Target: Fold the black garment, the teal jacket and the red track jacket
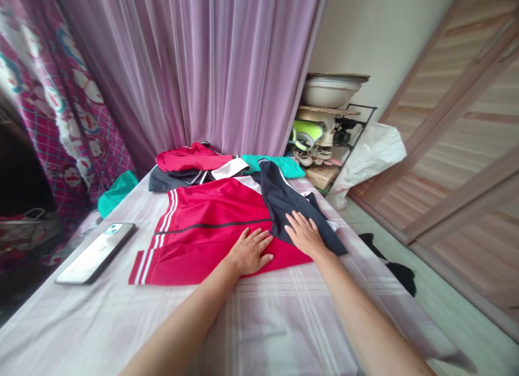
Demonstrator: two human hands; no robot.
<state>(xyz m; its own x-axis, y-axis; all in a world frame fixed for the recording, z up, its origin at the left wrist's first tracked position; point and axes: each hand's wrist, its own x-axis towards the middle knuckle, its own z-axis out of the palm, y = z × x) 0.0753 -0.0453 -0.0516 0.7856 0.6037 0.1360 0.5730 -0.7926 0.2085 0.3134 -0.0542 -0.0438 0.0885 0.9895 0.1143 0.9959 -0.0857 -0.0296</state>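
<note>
A red garment with white stripes (203,224) lies spread flat on the bed sheet (263,322). My left hand (250,250) rests flat on its lower edge, fingers stretched out. My right hand (305,234) lies flat, fingers apart, on a dark navy sleeve or panel (286,200) that crosses the red garment's right side. Neither hand grips anything.
A phone (95,252) lies face down on the sheet at the left. More clothes, red (188,157), dark and teal (279,165), are piled at the far end before a purple curtain. A shoe rack (328,143), a white bag and a wooden door stand at the right.
</note>
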